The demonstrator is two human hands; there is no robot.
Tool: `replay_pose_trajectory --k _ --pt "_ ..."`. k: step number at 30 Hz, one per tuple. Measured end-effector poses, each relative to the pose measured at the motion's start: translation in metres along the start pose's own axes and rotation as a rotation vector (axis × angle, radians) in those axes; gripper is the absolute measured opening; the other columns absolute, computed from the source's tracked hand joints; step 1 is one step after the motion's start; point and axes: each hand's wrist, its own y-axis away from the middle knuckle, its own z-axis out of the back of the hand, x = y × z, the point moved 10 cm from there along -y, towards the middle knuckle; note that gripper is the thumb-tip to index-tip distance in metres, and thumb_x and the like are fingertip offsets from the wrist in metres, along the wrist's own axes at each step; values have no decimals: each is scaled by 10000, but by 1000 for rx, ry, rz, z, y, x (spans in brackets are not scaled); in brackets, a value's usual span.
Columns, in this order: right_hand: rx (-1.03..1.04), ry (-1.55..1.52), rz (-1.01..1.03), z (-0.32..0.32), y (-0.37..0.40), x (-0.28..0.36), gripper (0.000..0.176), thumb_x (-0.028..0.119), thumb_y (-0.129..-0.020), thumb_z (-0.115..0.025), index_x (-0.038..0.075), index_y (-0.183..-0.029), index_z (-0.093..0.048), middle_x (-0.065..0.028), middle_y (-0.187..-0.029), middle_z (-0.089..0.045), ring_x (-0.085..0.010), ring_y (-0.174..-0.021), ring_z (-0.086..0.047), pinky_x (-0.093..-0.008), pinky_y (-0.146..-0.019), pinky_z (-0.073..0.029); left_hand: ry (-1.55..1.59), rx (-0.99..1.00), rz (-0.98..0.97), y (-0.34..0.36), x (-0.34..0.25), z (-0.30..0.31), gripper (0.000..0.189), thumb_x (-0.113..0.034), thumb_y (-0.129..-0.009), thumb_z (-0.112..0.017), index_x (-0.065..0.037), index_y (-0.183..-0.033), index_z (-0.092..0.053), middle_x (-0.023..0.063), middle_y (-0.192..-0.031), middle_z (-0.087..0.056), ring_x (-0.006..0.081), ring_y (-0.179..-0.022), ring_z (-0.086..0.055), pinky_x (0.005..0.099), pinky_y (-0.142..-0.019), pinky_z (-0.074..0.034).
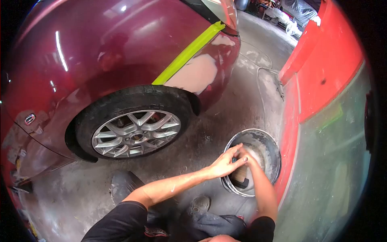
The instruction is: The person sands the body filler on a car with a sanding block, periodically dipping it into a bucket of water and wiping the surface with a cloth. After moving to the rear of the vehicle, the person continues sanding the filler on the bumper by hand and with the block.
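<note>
Over a dark bucket [274, 155] on the floor, my two hands meet and touch. My left hand [225, 163] reaches in from the left with its fingers stretched out and its thumb apart. My right hand [246, 155] lies against it, mostly covered and a little blurred, so its fingers do not show clearly. Below the hands, inside the bucket, is a brown, block-like thing with a black end [240, 183]. Pale residue coats the bucket's inner wall.
A maroon car [121, 48] with a silver-rimmed wheel [137, 135] stands at left. Yellow-green tape [189, 52] runs beside a sanded pinkish patch [197, 74]. A red panel [326, 68] rises at right. A hose [260, 86] lies on the floor.
</note>
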Motion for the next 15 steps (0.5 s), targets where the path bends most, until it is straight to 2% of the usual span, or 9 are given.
replay_pose_trajectory --k 2,3,5,8,9,11,12,14,15 --pt "95 339 -298 -27 0 -8 538 103 -954 -639 15 -1467 -503 -186 -1205 -700 -329 -984 -713 -501 -740 -638 60 -49 -149 2 1 4 725 -400 -1073 -647 85 -1558 -414 221 -1542 -526 279 -1442 -507 411 -1220 -391" --pt "151 454 -382 -39 8 -9 535 104 -953 -647 13 -1462 -509 -182 -1183 -704 -323 -961 -715 -489 -725 -637 121 -44 -112 3 9 5 674 -397 -1070 -651 69 -1521 -468 208 -1516 -551 276 -1420 -527 409 -1207 -407" --pt "241 599 -469 -55 21 -15 529 104 -952 -662 9 -1452 -522 -175 -1137 -711 -310 -915 -719 -466 -694 -636 249 -29 -42 13 3 8 578 -391 -1065 -660 35 -1446 -575 183 -1464 -602 269 -1378 -565 406 -1182 -438" --pt "344 696 -508 -65 39 -2 520 105 -949 -685 2 -1438 -542 -164 -1068 -722 -291 -846 -724 -431 -649 -634 -5 29 -138 17 -26 18 436 -347 -1062 -669 -10 -1339 -676 156 -1378 -657 276 -1321 -612 407 -1145 -475" --pt "350 677 -504 -62 46 7 517 106 -948 -693 0 -1433 -549 -160 -1045 -726 -284 -823 -726 -419 -633 -633 -27 77 -160 21 -36 23 395 -319 -1058 -666 -23 -1317 -691 163 -1324 -680 296 -1270 -642 423 -1126 -490" --pt "304 535 -463 -48 62 41 511 106 -946 -708 -4 -1423 -562 -153 -999 -734 -271 -777 -730 -395 -603 -632 -287 181 -251 34 -60 45 399 -301 -1043 -676 -17 -1324 -686 167 -1304 -692 310 -1250 -653 431 -1105 -507" --pt "228 381 -409 -34 76 76 508 107 -945 -716 -7 -1418 -568 -150 -976 -737 -265 -754 -732 -384 -588 -631 -397 234 -272 44 -67 58 402 -295 -1039 -680 -18 -1330 -685 168 -1302 -694 314 -1248 -654 431 -1103 -508" --pt "36 22 -226 -5 116 162 321 63 -997 -664 19 -1314 -640 -89 -1033 -736 -160 -672 -702 -303 -502 -602 -468 264 -217 69 -71 93 409 -313 -1046 -675 -24 -1335 -686 176 -1310 -692 312 -1259 -650 433 -1091 -517" --pt "-32 16 -107 13 133 209 323 55 -998 -657 16 -1318 -637 -81 -1033 -738 -157 -682 -704 -304 -512 -602 -456 252 -155 80 -62 114 410 -314 -1049 -680 -25 -1338 -683 166 -1297 -702 294 -1237 -664 425 -1075 -528"
